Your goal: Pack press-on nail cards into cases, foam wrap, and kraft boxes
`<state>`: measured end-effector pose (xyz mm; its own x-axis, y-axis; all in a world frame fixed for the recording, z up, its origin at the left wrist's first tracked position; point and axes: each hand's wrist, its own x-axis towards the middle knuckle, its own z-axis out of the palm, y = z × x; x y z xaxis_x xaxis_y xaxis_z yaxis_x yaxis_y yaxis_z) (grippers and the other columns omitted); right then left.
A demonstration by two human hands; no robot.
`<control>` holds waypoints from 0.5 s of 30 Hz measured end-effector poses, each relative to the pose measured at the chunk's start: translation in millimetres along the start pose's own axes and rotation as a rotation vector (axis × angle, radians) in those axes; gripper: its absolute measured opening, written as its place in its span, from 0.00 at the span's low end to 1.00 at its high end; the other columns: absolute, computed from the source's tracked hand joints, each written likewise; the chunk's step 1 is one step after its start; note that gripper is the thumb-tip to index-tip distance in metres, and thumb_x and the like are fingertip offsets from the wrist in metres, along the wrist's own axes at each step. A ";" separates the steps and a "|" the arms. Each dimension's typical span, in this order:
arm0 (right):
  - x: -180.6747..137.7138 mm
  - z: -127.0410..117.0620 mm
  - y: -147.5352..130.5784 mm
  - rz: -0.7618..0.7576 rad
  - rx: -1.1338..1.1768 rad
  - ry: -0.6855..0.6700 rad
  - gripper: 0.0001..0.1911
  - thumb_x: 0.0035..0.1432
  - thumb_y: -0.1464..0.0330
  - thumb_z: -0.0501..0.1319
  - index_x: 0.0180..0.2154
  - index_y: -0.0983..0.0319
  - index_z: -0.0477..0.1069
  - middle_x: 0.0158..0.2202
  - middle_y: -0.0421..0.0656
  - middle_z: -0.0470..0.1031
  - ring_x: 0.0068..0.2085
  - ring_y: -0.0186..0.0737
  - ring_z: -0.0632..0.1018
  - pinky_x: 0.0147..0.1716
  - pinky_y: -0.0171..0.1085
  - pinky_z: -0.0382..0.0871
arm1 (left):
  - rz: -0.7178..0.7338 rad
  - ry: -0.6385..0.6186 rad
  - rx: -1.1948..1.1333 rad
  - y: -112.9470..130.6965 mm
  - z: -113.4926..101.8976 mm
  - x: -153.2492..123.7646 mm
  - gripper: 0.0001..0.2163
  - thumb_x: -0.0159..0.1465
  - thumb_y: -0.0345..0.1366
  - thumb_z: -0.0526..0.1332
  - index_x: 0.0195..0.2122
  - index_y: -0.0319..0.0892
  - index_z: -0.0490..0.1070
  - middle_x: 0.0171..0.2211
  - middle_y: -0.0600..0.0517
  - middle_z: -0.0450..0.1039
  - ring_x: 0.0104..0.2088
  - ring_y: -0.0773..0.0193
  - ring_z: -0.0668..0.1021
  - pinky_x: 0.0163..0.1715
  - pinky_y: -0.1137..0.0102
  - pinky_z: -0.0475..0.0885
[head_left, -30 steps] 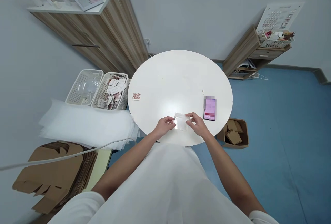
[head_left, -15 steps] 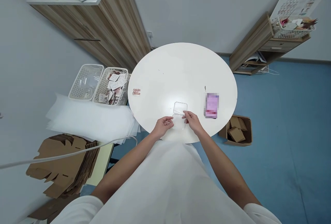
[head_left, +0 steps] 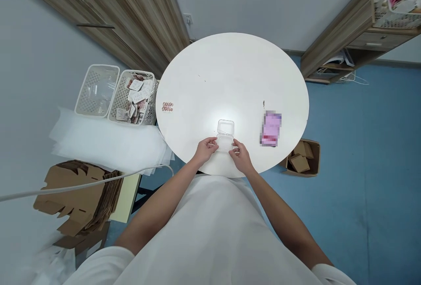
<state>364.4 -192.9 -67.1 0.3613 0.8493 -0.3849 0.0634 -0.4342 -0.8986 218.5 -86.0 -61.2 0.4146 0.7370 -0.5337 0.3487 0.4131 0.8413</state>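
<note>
Since the frame half a second earlier, our right hand (head_left: 241, 156) had dropped from the hinge of the clear hinged plastic box (head_left: 225, 143) to the right side of its base, while our left hand (head_left: 204, 150) had stayed at the left side. Both hands were now narrow, thumb and fingers drawn in on opposite edges of the base, so we judged the box evenly held between them. Its lid (head_left: 226, 126) stood folded back, away from our body, which left the base uncovered and, as we read it, ready to take something in. We had the box over the near part of the white oval table (head_left: 230, 70); whether it rested there or was slightly raised, we could not tell. Well apart, near the table's left edge, lay a card of small reddish ovals (head_left: 167, 107), and to the right a phone (head_left: 271, 128) with a pixelated screen.
</note>
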 end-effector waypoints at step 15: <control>57.4 -0.5 5.7 0.050 -0.125 -0.035 0.28 0.51 0.66 0.55 0.56 0.57 0.57 0.42 0.46 0.61 0.37 0.39 0.70 0.40 0.45 0.70 | 0.069 0.092 0.315 -3.8 6.9 53.2 0.19 0.54 0.29 0.56 0.47 0.43 0.69 0.41 0.49 0.67 0.34 0.67 0.70 0.41 0.67 0.65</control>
<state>386.0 -146.8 -94.3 0.3344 0.8346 -0.4378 0.1624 -0.5086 -0.8456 245.0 -52.1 -93.4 0.3736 0.8089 -0.4540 0.5713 0.1850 0.7997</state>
